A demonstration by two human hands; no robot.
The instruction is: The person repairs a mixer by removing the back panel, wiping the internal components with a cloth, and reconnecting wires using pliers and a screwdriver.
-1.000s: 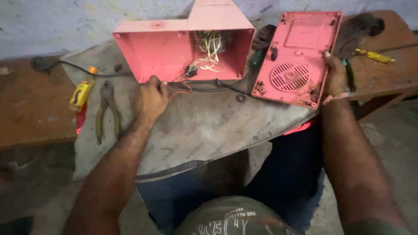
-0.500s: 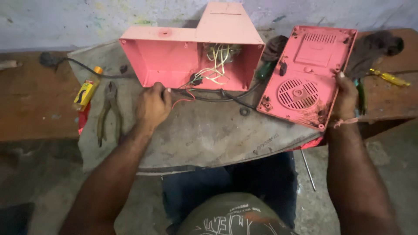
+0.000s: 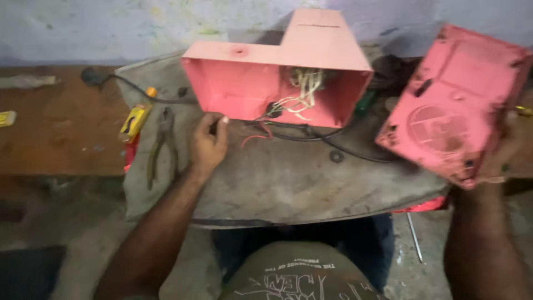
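Right hand, fingers wrapped around the lower edge of the pink back panel, holds it tilted to the right of the open pink housing; left hand, fingers curled, touches the housing's front edge; the panel looks rigid, light, best gripped by its rim.

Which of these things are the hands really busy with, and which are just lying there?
In use:
- pink housing, open, wires inside, left hand at its edge
- pink cover panel, lifted by the right hand

Lying about:
- pliers
- yellow tool
- black washer
- grey cloth under it all
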